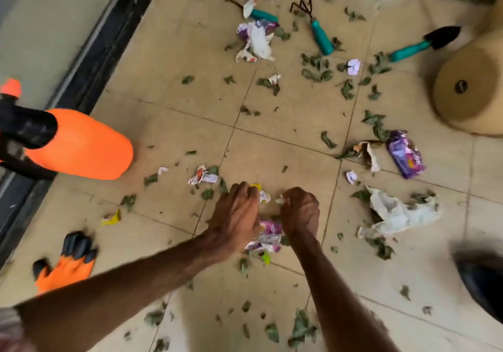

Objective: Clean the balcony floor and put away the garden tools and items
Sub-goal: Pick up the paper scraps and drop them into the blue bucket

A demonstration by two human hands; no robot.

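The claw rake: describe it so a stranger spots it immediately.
Start at the big tan pot on the right. Three teal-handled tools lie to its left; the claw rake is the middle one. Only it ends in bent black prongs.

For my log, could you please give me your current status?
Left grip holds wrapper scrap, right grip pinches white scrap. Purple wrapper on floor beneath both. Hand rake, trowel lying untouched ahead.

Floor (177, 60) open left of centre; orange sprayer (87, 145) blocks the left edge, tan pot (460, 106) the right, wrappers (257, 38) and garden tools (322, 37) the far end.
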